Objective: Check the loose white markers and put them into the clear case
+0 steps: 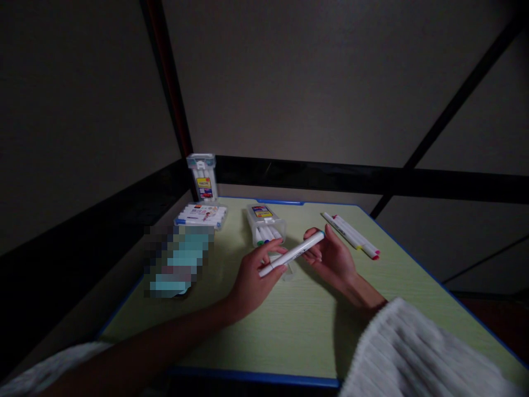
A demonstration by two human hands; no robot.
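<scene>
Mid-frame, my left hand (252, 277) and right hand (333, 256) each pinched an end of the white marker (294, 252); a firm, level hold seemed best.

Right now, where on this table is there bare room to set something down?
Bare: the near pale green tabletop strip this side of the left hand and right hand gripping a white marker; also right of the loose pink-tipped markers. Crowded: far left, around the open clear plastic case and flat pack.
</scene>
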